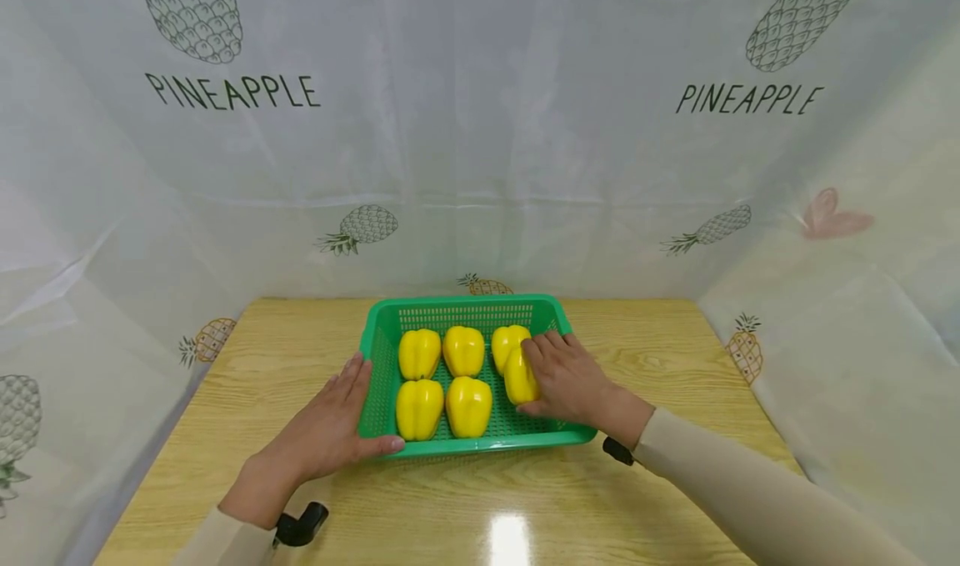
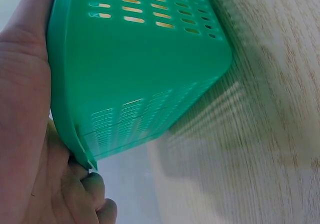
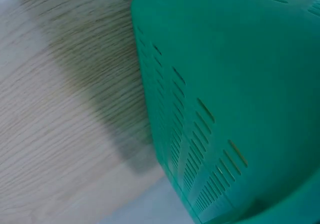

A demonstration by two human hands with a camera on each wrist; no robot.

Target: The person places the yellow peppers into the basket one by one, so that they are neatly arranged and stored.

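A green slotted plastic basket (image 1: 487,446) stands on the wooden table, with several yellow bell peppers in it. My left hand (image 1: 330,424) rests on its front left corner, thumb along the front rim and fingers extended along the left rim. In the left wrist view the left palm (image 2: 22,119) lies against the rim. Inside the right part of the basket, my right hand (image 1: 566,378) grips a yellow bell pepper (image 1: 519,378). That pepper overlaps another pepper (image 1: 508,341) behind it. The right wrist view shows the basket's outer wall (image 3: 240,83); the right hand is hidden there.
Two peppers (image 1: 464,351) (image 1: 419,353) sit in the back row and two more (image 1: 469,407) (image 1: 420,409) in front of them. Wooden tabletop (image 1: 652,358) surrounds the basket. A pale pineapple-print sheet (image 1: 480,132) hangs behind the table and at its sides.
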